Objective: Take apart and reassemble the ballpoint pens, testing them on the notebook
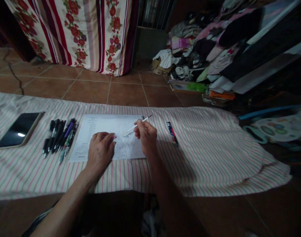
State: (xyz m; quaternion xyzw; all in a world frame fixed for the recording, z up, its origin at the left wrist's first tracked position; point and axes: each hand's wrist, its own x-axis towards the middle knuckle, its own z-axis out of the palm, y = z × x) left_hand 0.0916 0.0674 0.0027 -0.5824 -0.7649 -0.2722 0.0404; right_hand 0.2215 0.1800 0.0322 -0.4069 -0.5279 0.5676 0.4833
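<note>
From where I stand, starting at the left end of the striped cloth, a dark-screened phone lies near the far edge, then a row of pens just beside the left edge of a printed sheet. The left hand rests on that sheet, fingers curled, thumb and fingertips apparently pinching a small pink piece, too small to make out. To its right, over the right part of the sheet, the right hand pinches a white pen between thumb and fingers. The pen slants from near-left to far-right: its lower end lies right of the left fingertips, though I can't tell whether it touches paper, and its dark tip reaches past the sheet's far-right corner. It's slim and pale-bodied. Beyond the sheet's right edge, a dark-and-red slender item lies alone.
</note>
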